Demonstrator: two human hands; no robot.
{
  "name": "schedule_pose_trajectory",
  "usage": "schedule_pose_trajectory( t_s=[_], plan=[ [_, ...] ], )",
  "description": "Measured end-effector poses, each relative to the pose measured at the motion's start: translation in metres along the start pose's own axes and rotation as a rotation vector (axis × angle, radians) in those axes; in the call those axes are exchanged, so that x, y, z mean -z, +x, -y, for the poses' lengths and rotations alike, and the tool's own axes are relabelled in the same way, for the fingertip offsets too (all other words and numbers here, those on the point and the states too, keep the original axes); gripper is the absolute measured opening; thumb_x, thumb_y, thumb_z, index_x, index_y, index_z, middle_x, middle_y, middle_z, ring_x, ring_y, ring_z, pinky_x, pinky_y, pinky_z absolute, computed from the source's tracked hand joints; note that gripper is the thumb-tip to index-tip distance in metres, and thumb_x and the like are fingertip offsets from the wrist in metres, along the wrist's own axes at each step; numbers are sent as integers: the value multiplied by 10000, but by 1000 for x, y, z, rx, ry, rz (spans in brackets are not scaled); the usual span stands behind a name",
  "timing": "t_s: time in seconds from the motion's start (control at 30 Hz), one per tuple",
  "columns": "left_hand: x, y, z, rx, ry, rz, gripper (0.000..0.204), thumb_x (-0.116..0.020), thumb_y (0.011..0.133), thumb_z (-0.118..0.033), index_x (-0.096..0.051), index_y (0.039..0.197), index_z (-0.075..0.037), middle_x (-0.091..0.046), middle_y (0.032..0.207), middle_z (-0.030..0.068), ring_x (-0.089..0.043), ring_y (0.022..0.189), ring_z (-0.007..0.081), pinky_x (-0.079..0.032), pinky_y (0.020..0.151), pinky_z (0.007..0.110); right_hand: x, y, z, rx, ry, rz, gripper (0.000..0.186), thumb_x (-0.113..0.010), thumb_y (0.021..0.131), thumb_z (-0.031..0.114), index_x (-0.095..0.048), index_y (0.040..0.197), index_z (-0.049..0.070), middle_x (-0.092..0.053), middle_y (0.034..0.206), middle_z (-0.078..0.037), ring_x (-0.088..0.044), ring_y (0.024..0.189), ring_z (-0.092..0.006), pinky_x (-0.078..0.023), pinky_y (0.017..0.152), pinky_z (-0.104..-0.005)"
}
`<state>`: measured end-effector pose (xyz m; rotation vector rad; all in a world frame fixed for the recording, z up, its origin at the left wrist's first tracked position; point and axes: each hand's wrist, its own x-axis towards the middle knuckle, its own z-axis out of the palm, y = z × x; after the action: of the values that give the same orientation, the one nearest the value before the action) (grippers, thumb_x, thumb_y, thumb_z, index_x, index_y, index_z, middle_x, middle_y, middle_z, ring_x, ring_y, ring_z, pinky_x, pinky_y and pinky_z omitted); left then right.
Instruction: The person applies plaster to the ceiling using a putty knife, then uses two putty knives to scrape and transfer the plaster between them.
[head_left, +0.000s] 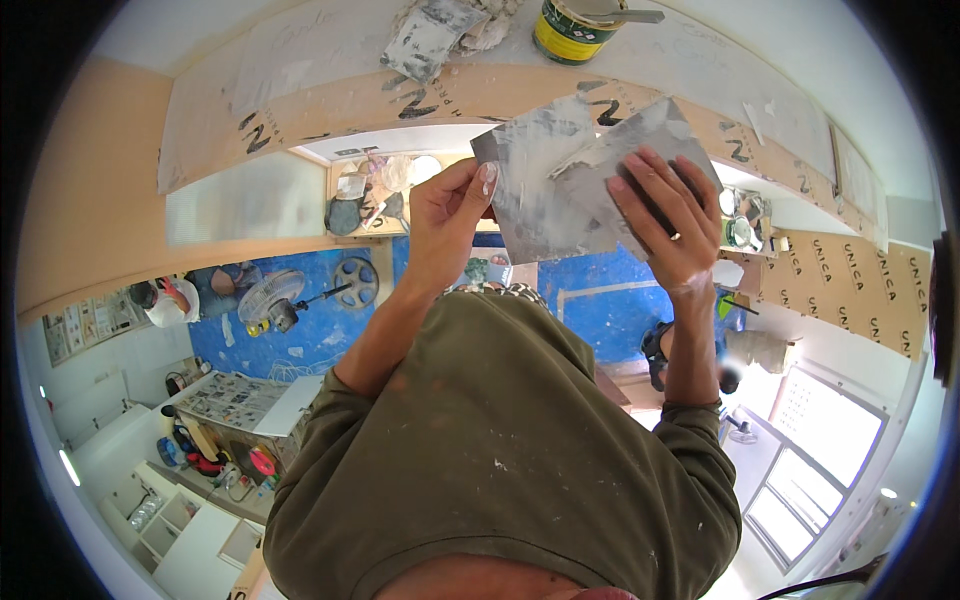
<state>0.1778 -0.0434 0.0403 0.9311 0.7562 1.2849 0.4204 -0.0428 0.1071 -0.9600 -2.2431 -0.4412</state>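
My left hand (445, 205) pinches the left edge of a flat grey metal filling blade (530, 215), thumb on top. White putty is smeared over that blade, and a few white smudges mark my thumb. My right hand (670, 210) is closed on a second grey metal blade (660, 135), fingers lying over its face and the thumb hidden. The two blades overlap in the middle, with a ridge of putty where they meet. Beyond them, a green and yellow tub (572, 38) stands on a paper-covered ledge (330, 60), with a putty knife (630, 16) across its rim.
A whitish-smeared plastic bag (430, 40) lies on the ledge left of the tub. Below, blue sheeting (600, 320) covers the floor, where a fan (275, 297) stands. Pans and tools fill a lower shelf (365, 228). A newspaper-covered surface (232, 400) is at lower left; a window (810, 460) is at right.
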Motion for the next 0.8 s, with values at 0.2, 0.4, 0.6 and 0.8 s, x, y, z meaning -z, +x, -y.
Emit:
schedule_pose_trajectory(
  t_s=[0.2,0.4,0.6,0.8],
  plan=[
    [-10,6,9,50,-40,-191,249,-544,987,-173,-631,1039,55,-651,819,44,-621,712,95,-561,678,276,-9,-21,-7,-422,227,-284,228,-665,813,-30,-670,1040,-13,-690,1029,-140,-674,947,-244,-522,821,-322],
    [5,7,31,-37,-10,-266,212,-513,1001,-178,-568,1129,-18,-632,946,39,-580,818,85,-488,698,262,-20,-25,-11,-1058,705,-305,261,-650,919,143,-560,1097,-26,-640,915,-64,-558,808,-93,-454,718,-230],
    [-2,14,24,-63,131,-321,241,-508,1010,-248,-599,1078,-35,-459,635,-83,-325,525,-17,-231,445,194,-17,-29,-14,-1038,750,-277,271,-666,906,159,-567,1080,-26,-640,919,-53,-557,825,-104,-453,745,-236],
    [14,39,-8,425,298,142,296,-532,994,-254,-615,1134,-6,-605,773,-33,-485,634,9,-399,554,187,28,33,-33,-535,464,329,299,-725,806,128,-596,1049,9,-658,793,-159,-620,701,-268,-475,685,-339]
  ],
)
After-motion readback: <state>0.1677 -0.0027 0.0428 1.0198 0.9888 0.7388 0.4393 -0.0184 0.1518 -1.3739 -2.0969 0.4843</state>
